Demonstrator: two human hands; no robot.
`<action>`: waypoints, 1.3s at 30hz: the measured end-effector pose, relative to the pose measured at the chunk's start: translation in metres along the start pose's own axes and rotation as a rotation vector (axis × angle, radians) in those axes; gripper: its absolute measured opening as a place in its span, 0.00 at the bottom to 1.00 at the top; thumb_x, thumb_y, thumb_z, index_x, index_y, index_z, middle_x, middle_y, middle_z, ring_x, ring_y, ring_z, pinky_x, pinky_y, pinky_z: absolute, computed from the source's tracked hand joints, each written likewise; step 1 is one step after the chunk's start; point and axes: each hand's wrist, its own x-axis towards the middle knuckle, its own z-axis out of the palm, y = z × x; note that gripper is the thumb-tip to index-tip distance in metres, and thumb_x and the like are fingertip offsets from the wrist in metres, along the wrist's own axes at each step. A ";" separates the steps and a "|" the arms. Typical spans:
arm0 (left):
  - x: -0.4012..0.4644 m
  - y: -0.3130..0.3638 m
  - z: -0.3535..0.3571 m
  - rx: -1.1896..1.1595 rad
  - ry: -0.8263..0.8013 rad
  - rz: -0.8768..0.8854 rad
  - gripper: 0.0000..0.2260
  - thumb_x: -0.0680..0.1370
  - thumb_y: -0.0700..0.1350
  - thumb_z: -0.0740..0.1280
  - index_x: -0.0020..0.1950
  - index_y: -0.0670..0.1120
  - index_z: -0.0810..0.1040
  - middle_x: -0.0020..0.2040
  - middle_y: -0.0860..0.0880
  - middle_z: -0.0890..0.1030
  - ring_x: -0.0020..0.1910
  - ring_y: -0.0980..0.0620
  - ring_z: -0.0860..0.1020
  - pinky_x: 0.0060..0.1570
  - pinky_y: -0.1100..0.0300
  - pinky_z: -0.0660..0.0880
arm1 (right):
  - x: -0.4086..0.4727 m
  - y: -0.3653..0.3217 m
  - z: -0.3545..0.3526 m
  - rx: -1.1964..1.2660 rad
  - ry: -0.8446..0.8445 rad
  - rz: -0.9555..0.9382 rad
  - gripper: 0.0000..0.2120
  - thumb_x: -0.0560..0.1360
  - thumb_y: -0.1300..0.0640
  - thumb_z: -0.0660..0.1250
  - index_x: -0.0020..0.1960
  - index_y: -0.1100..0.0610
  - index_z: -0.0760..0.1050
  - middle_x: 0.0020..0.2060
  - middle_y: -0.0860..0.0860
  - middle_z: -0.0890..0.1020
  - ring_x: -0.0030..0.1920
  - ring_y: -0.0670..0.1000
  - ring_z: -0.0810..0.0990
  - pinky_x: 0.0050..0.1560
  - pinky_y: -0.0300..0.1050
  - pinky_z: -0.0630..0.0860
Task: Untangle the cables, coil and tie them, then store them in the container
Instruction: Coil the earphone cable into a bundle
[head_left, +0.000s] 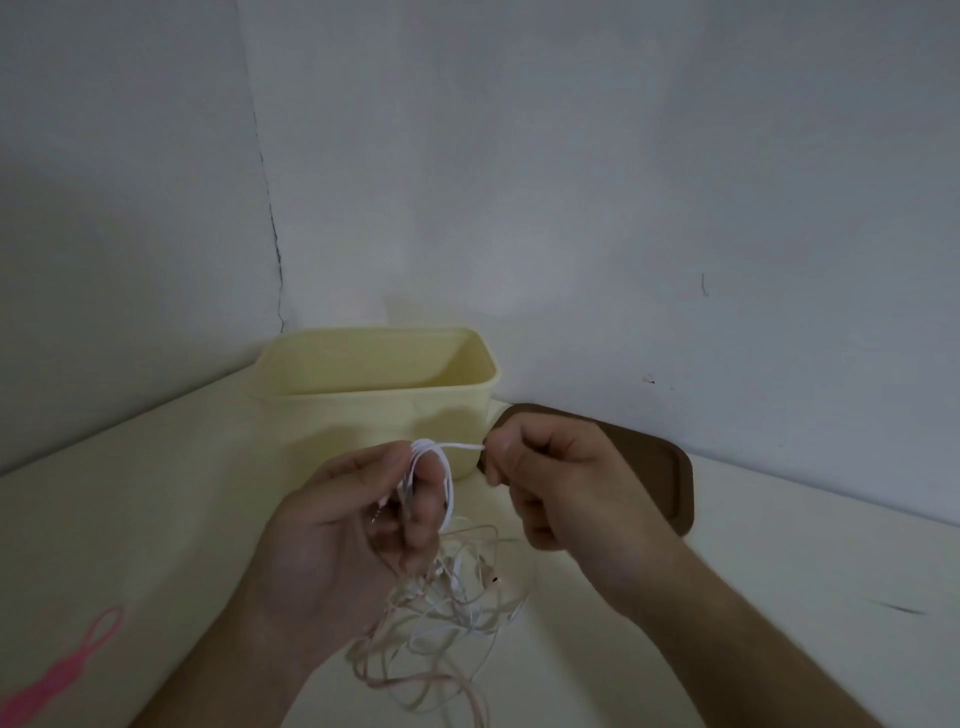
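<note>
Left hand: the left hand (343, 525) is raised above the near centre of the bench, palm turned inward, fingers curled round a small coil of thin white cable (434, 475); the loops pass over the fingers and a metal plug tip shows against the palm.
Right hand: the right hand (550, 478) is just right of the left, fingers folded, thumb and forefinger pinching the free run of the same white cable, which stretches taut and level between the two hands.
Loose cables: a tangled heap of thin white and pale pink cables (447, 623) lies on the bench below and between the hands, its strands trailing toward the near edge; strands rise from it to the left hand.
Container: a pale yellow rectangular plastic container (363, 410), lid off, stands on the bench at the far side, close to the wall corner, behind the hands. What lies inside cannot be determined.
Lid: a dark brown flat lid with rounded corners (660, 467) lies on the bench just right of the container, partly hidden by the right hand.
Ties: a bright pink looped silicone tie (67, 670) lies at the near left of the bench, well apart from the cables.
Bench: a cream-coloured bench (156, 493) carries all items and meets a pale grey wall (623, 182).
</note>
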 end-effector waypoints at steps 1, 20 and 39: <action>0.001 -0.001 0.000 -0.012 0.022 0.017 0.19 0.62 0.51 0.84 0.45 0.40 0.87 0.38 0.45 0.83 0.32 0.52 0.80 0.27 0.61 0.72 | -0.001 0.002 0.004 -0.134 0.006 -0.016 0.17 0.85 0.59 0.65 0.37 0.59 0.78 0.25 0.47 0.66 0.26 0.47 0.63 0.29 0.41 0.61; 0.009 -0.017 0.000 0.402 -0.118 -0.068 0.10 0.77 0.43 0.65 0.47 0.38 0.83 0.36 0.43 0.76 0.33 0.50 0.73 0.29 0.58 0.71 | -0.004 -0.009 0.006 -0.660 0.051 -0.338 0.07 0.78 0.57 0.74 0.43 0.49 0.81 0.36 0.46 0.83 0.41 0.47 0.83 0.45 0.49 0.80; 0.008 -0.013 0.001 0.374 -0.030 0.026 0.11 0.78 0.46 0.65 0.39 0.40 0.77 0.37 0.44 0.73 0.36 0.49 0.70 0.30 0.56 0.68 | -0.002 0.000 0.005 -0.494 -0.031 -0.364 0.07 0.83 0.62 0.69 0.48 0.53 0.79 0.38 0.42 0.85 0.43 0.46 0.85 0.45 0.43 0.81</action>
